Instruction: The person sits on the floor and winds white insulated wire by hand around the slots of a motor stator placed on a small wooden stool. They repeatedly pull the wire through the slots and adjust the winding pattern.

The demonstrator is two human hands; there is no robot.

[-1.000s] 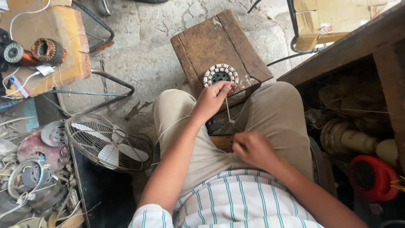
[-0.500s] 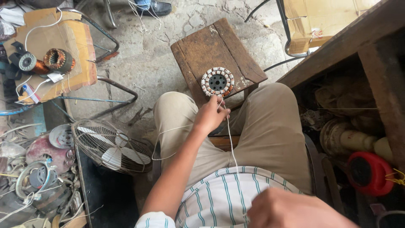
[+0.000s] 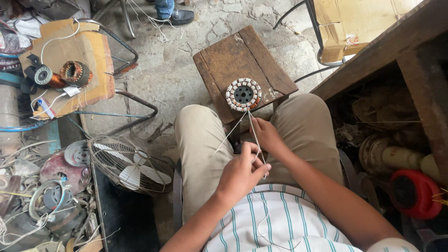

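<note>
A round motor stator (image 3: 243, 94) with white-bound copper windings lies on a worn wooden stool (image 3: 219, 60) in front of my knees. Two strands of white thread (image 3: 254, 127) run from it down to my hands. My left hand (image 3: 242, 171) is closed around the thread above my lap. My right hand (image 3: 267, 135) sits just beyond it between my thighs, pinching the same thread. Both hands are a short way back from the stator and do not touch it.
A fan with a wire guard (image 3: 128, 163) lies on the floor at my left, beside a pile of motor parts (image 3: 51, 196). Wound coils (image 3: 74, 72) rest on cardboard at far left. A wooden bench (image 3: 396, 42) and a red reel (image 3: 413, 193) are at right. Another person's shoe (image 3: 179, 16) is at top.
My left hand has drawn back from the stator to my lap. My right hand has come forward from near my chest and now meets the left hand on the thread.
</note>
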